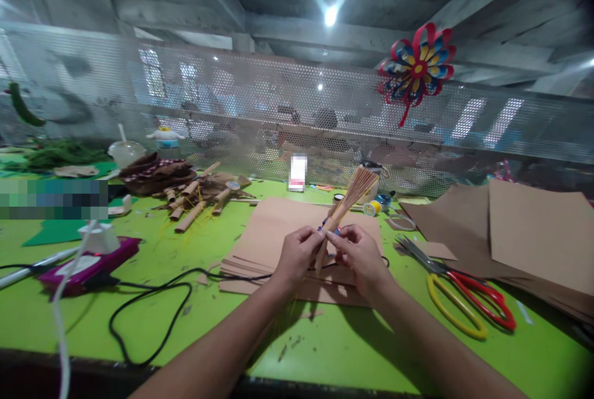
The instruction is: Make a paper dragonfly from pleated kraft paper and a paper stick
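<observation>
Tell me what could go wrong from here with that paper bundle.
The paper bundle fans out above the pinching left hand and right hand, so its strips might spread or slip if the grip loosens.
The black cord crosses the paper sheets near the hands and could snag a wrist.
The scissors lie close to the right forearm, which might knock them if it swings outward.

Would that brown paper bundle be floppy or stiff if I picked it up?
The bundle would probably feel light, as it looks like thin folded paper. It's likely stiffer near the middle, where the left hand and right hand pinch it narrow, while the fanned-out top may bend.
</observation>
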Available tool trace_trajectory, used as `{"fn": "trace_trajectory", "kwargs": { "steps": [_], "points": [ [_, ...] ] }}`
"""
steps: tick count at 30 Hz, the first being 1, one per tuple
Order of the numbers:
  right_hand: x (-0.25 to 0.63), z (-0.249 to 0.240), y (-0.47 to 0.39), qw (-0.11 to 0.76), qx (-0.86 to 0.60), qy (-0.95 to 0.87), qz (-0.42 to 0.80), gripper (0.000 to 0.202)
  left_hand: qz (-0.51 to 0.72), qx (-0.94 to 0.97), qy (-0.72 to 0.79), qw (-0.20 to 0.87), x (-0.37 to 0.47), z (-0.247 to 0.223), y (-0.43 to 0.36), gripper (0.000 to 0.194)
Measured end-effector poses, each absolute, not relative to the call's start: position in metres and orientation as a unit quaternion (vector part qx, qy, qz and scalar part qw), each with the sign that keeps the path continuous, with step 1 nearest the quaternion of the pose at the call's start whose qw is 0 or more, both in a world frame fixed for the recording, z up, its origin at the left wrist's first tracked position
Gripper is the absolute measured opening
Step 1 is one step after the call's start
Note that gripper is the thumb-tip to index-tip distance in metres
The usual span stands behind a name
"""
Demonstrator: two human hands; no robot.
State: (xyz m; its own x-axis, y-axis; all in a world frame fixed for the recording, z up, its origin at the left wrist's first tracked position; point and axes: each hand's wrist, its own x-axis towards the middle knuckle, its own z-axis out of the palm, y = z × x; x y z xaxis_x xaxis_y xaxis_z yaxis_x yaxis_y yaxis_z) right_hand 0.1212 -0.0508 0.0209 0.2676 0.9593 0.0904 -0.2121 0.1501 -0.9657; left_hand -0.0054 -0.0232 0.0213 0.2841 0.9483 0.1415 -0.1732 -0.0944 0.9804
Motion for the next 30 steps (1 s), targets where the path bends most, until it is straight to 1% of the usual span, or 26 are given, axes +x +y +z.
{"fn": "trace_trajectory", "kwargs": {
  "steps": [16, 25, 30],
  "points": [
    [0.126, 0.017, -0.046, 0.639, -0.454, -0.387, 0.485, 0.041, 0.486, 0.564, 0.344, 0.573, -0.003, 0.020, -0.024, 0.028],
    [0.127, 0.022, -0.047, 0.636, -0.441, -0.421, 0.474, 0.040, 0.437, 0.530, 0.306, 0.659, -0.007, 0.012, -0.012, 0.031],
    [0.130, 0.026, -0.046, 0.661, -0.444, -0.413, 0.441, 0.038, 0.422, 0.473, 0.272, 0.724, -0.008, 0.017, -0.017, 0.028]
  ]
}}
